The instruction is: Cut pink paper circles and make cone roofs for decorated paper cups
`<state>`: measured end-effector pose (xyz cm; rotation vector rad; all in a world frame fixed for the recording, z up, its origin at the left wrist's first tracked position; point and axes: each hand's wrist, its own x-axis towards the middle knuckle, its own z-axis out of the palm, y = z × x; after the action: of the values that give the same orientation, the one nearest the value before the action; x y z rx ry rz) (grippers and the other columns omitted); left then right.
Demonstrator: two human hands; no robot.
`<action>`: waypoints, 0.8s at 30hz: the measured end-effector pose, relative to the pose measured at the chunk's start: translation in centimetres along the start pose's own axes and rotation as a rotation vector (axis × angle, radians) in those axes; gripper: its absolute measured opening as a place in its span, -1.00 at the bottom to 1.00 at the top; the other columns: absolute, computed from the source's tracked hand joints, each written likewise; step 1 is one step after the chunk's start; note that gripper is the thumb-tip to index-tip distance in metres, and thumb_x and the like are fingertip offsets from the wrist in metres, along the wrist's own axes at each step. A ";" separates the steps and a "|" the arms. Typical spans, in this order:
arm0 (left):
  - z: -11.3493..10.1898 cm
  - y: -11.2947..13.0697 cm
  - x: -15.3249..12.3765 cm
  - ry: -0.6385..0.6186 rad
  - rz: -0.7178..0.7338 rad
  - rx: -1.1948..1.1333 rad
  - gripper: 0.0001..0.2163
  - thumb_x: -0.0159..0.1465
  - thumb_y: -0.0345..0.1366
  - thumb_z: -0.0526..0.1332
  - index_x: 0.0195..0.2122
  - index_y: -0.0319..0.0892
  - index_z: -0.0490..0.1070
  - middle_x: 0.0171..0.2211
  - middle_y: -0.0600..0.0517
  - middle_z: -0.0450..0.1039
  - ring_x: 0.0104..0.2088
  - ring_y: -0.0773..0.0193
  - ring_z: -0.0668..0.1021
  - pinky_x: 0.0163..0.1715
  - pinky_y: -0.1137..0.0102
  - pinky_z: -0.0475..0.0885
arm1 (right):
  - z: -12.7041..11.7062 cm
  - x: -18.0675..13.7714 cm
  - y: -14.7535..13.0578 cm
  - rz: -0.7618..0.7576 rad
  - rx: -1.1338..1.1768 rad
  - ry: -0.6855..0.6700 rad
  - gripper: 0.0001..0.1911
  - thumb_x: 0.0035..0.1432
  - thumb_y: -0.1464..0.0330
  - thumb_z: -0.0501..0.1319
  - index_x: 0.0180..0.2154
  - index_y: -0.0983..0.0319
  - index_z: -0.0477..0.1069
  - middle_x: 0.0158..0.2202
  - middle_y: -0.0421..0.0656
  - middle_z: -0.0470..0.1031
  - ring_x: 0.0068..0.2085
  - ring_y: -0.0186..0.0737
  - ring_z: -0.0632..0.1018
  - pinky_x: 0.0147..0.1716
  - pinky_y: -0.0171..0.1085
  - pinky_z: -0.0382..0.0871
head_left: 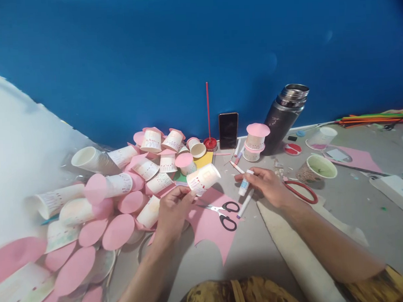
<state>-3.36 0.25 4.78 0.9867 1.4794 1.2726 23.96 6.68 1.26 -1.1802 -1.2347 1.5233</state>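
My left hand (173, 209) grips a white paper cup (202, 179) with coloured marks on its side, tilted over the table. Between the thumb and fingers of my right hand (265, 184) is a small white and blue glue stick (245, 183). The cup and the glue stick are apart. Below them lie black-handled scissors (220, 210) on a cut piece of pink paper (211, 234). A white marker (245, 204) rests just right of the scissors.
Many decorated cups with pink discs (118, 232) are piled on the left. Along the blue wall stand a phone (228, 130), two stacked cups (255, 140) and a dark flask (283, 121). Red-handled scissors (302, 191), a patterned cup (316, 168) and a cream cloth (287, 240) lie right.
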 end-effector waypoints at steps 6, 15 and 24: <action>1.9 0.6 1.7 0.007 -0.006 0.177 -0.81 0.13 -0.16 0.39 -0.40 -0.17 0.48 -0.44 0.03 0.54 -0.44 0.23 0.51 -0.38 0.37 0.37 | -0.2 0.4 1.0 -0.017 0.012 0.070 -0.43 -0.08 -0.13 0.47 -0.36 0.27 0.58 -0.35 -0.02 0.67 -0.38 -0.11 0.63 -0.43 -0.21 0.56; 7.7 0.8 4.1 -0.208 0.776 1.248 -0.78 0.31 -0.52 0.12 -0.38 -0.17 0.50 -0.32 -0.16 0.56 -0.17 -0.03 0.51 -0.11 0.08 0.28 | -3.1 2.0 1.0 -0.135 -0.040 0.313 -0.44 -0.03 -0.16 0.41 -0.40 0.22 0.50 -0.50 -0.14 0.56 -0.48 -0.25 0.53 -0.55 -0.30 0.50; 9.1 0.9 5.2 -0.222 0.859 1.218 -0.75 0.30 -0.54 0.14 -0.43 -0.12 0.51 -0.31 -0.13 0.56 -0.10 -0.05 0.47 0.10 -0.04 0.15 | -2.9 1.4 0.0 -0.175 -0.176 0.311 -0.43 0.01 -0.17 0.34 -0.44 0.23 0.45 -0.58 -0.19 0.48 -0.56 -0.29 0.45 -0.58 -0.31 0.38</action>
<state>4.08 7.64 4.59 2.6631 1.6677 0.5878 26.51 8.62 0.77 -1.3274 -1.2403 1.0735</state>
